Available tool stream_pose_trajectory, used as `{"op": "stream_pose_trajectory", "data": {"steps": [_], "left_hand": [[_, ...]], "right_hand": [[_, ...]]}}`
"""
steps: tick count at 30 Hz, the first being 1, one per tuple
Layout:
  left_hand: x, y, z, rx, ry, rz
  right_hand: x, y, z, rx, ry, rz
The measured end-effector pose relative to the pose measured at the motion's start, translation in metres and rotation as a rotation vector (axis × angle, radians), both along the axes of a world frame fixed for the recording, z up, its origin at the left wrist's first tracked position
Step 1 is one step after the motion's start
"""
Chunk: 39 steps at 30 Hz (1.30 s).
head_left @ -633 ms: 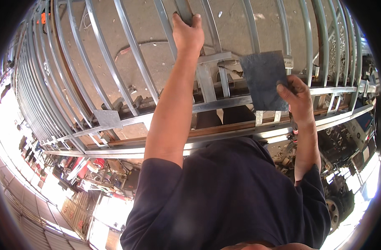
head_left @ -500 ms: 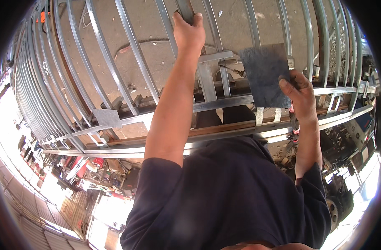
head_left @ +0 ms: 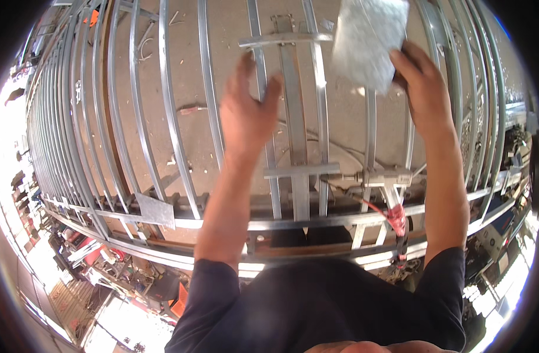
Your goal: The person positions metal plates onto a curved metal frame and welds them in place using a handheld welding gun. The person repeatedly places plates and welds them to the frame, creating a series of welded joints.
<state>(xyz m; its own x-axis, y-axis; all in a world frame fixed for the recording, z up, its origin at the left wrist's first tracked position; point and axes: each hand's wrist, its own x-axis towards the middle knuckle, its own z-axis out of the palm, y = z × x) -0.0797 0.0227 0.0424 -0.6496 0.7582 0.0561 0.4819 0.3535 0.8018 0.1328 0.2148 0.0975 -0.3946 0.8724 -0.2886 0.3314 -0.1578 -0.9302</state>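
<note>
My right hand (head_left: 423, 82) grips the lower right edge of a flat rectangular metal plate (head_left: 369, 41), which catches the light and is slightly blurred. The plate is held above the bars of a metal frame (head_left: 207, 76). My left hand (head_left: 249, 115) is empty, thumb and fingers spread, over the bars. Just right of it a wide flat bar (head_left: 292, 106) runs lengthwise between two narrower bars. A short crosspiece (head_left: 284, 40) lies over its far part, and another crosspiece (head_left: 302, 170) over its near part.
A tool with a red handle (head_left: 397, 220) rests at the near rail, right of middle, with a cable beside it. A smaller metal plate (head_left: 156, 210) sits on the near rail at left. Cluttered tools and parts (head_left: 122, 267) lie beyond the frame, lower left.
My left hand has let go of the wide flat bar and drawn back with its fingers open. The plate in my right hand has moved up and tilted, now showing a bright face.
</note>
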Motion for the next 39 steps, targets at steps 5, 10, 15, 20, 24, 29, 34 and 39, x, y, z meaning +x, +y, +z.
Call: {"op": "stream_pose_trajectory", "data": {"steps": [5,10,15,20,24,29,34,39], "left_hand": [[-0.116,0.118,-0.034,0.052,-0.088,0.166],[-0.172,0.208,-0.083,-0.007,-0.892,0.050],[-0.196,0.224,-0.153,0.144,-1.252,-0.087],[-0.194,0.228,-0.152,0.063,-1.366,-0.122],[-0.198,0.230,-0.151,0.062,-1.333,-0.064],[-0.194,0.227,-0.140,0.044,-1.195,0.019],[-0.192,0.216,-0.130,-0.020,-1.084,0.030],[-0.181,0.211,-0.119,-0.015,-1.075,0.079]], "right_hand": [[-0.139,0.094,-0.052,0.548,-0.331,0.271],[-0.198,0.131,-0.127,0.270,0.036,0.254],[-0.203,0.158,-0.152,0.050,-0.061,0.381],[-0.204,0.136,-0.135,0.315,-0.159,0.249],[-0.204,0.142,-0.156,-0.239,0.121,0.107],[-0.206,0.152,-0.171,-0.518,0.179,0.171],[-0.205,0.142,-0.168,-0.589,0.188,0.138],[-0.205,0.136,-0.161,-0.612,0.202,0.144]]}}
